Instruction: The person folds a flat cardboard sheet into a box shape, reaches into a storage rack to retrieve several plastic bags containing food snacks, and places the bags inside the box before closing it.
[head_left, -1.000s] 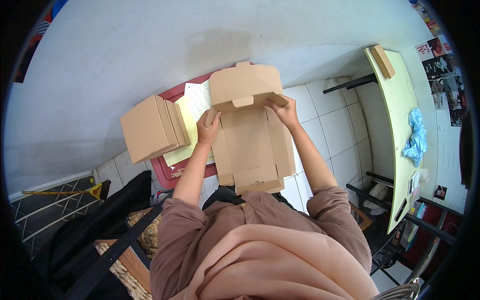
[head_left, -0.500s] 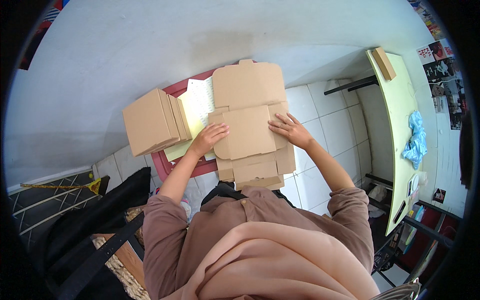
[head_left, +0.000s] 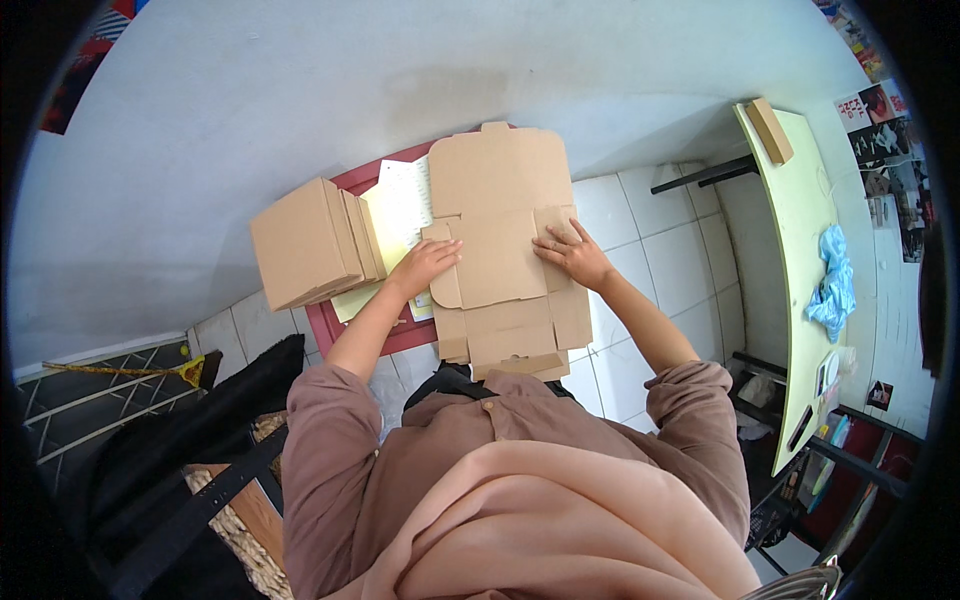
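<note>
The flat cardboard box blank (head_left: 497, 255) lies directly in front of the person, between the two hands and partly under them. Its long axis goes from 12 o'clock, where a small tab points to the wall (head_left: 540, 55), down to 6 o'clock, close to the torso. Across this axis the hands make a nearly level line. The left hand (head_left: 422, 265) rests at about 9 o'clock of the blank, with its fingers extended on the side flap. The right hand (head_left: 575, 258) rests at 3 o'clock, its fingers spread and the tips pointing inward. Neither hand is clamped on anything; the two stand well apart, and both seem equally near to the centre line. A panel with rounded lower corners lies over other cardboard, but I cannot tell if these layers belong to one blank or to two. From the left hand, the stack of folded cardboard boxes (head_left: 305, 245) is at about 9 o'clock, on the red table (head_left: 322, 322), and the white paper sheet (head_left: 404, 192) at about 11 o'clock.
</note>
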